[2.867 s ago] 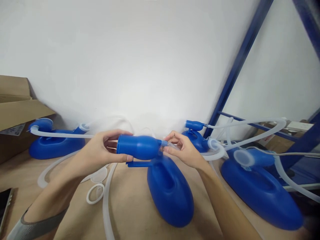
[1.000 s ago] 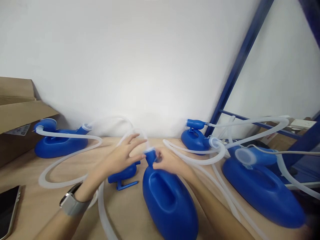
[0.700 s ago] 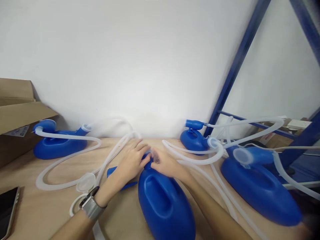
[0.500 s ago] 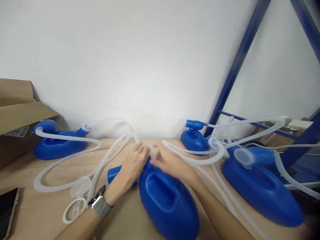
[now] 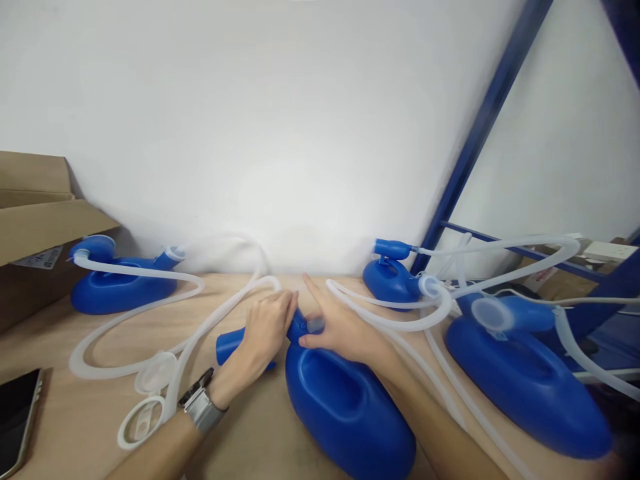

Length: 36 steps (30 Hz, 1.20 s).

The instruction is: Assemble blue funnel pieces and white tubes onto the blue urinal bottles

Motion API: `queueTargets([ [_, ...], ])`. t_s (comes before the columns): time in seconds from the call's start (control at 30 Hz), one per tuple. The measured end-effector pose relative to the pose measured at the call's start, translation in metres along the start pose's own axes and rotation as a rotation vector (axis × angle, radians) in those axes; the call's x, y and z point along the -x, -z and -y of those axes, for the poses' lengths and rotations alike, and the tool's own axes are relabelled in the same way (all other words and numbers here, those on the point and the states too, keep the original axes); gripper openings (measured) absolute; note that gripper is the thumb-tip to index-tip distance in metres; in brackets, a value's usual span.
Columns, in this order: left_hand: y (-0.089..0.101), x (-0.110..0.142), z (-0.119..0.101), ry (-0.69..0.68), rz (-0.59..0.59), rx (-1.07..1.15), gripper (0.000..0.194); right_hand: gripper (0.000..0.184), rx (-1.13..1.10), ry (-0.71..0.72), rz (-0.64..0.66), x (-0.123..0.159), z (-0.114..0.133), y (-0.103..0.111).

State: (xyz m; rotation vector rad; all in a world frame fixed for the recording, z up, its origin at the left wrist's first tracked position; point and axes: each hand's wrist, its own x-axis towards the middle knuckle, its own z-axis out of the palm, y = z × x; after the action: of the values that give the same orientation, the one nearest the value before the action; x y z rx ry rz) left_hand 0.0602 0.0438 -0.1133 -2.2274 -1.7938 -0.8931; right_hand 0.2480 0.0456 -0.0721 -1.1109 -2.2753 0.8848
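A blue plastic bottle (image 5: 350, 407) with a moulded handle lies on the wooden table (image 5: 75, 413) right before me. My left hand (image 5: 265, 327) is closed round the end of a clear flexible tube (image 5: 220, 310) at the bottle's neck. My right hand (image 5: 333, 327) pinches the neck from the other side, forefinger pointing away. A loose blue funnel piece (image 5: 229, 345) lies on the table just under my left hand. A watch sits on my left wrist.
More blue bottles with clear tubes lie at the far left (image 5: 120, 287), back centre (image 5: 393, 280) and right (image 5: 530, 387). A clear cap and ring (image 5: 143, 410) lie front left, a phone (image 5: 17, 417) at the left edge, a cardboard box (image 5: 35, 227) behind it. A blue rack frame (image 5: 480, 133) rises on the right.
The blue funnel piece that I held up in both hands now lies on the table. Both hands have dropped to the bottle's neck, and my left hand has brought the tube end there.
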Motion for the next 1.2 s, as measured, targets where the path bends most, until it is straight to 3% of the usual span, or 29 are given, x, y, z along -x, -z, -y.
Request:
queueTargets([
  [0.13, 0.004, -0.006, 0.009, 0.111, -0.031, 0.026, 0.048, 0.109, 0.013, 0.061, 0.003, 0.003, 0.004, -0.001],
  [0.3, 0.022, -0.022, 0.034, 0.176, -0.031, 0.005, 0.048, 0.07, 0.106, 0.178, -0.005, 0.004, -0.001, -0.008],
  [0.47, 0.051, -0.033, 0.089, 0.235, 0.034, -0.046, 0.042, 0.077, 0.045, 0.17, 0.046, -0.003, -0.013, -0.007],
  [0.57, 0.065, -0.03, 0.123, 0.247, 0.172, -0.018, 0.034, 0.081, 0.055, 0.155, 0.116, -0.005, -0.016, -0.005],
  [0.63, 0.07, -0.025, 0.133, 0.202, 0.266, 0.038, 0.036, 0.082, 0.075, 0.145, 0.127, -0.005, -0.015, -0.005],
  [0.73, 0.077, -0.02, 0.12, 0.113, 0.351, 0.123, 0.046, 0.075, 0.083, 0.148, 0.123, -0.005, -0.014, -0.006],
  [0.87, 0.085, -0.018, 0.068, -0.023, 0.464, 0.283, 0.046, 0.057, 0.08, 0.172, 0.113, -0.005, -0.011, -0.006],
  [0.97, 0.08, -0.015, 0.038, -0.12, 0.499, 0.34, 0.041, 0.057, 0.061, 0.194, 0.108, -0.005, -0.01, -0.006],
  [1.07, 0.067, -0.012, 0.03, -0.117, 0.44, 0.337, 0.04, 0.065, 0.041, 0.186, 0.091, -0.006, -0.013, -0.006],
  [1.2, 0.054, -0.013, 0.035, -0.123, 0.494, 0.453, 0.047, 0.075, 0.016, 0.197, 0.075, -0.009, -0.023, -0.006],
])
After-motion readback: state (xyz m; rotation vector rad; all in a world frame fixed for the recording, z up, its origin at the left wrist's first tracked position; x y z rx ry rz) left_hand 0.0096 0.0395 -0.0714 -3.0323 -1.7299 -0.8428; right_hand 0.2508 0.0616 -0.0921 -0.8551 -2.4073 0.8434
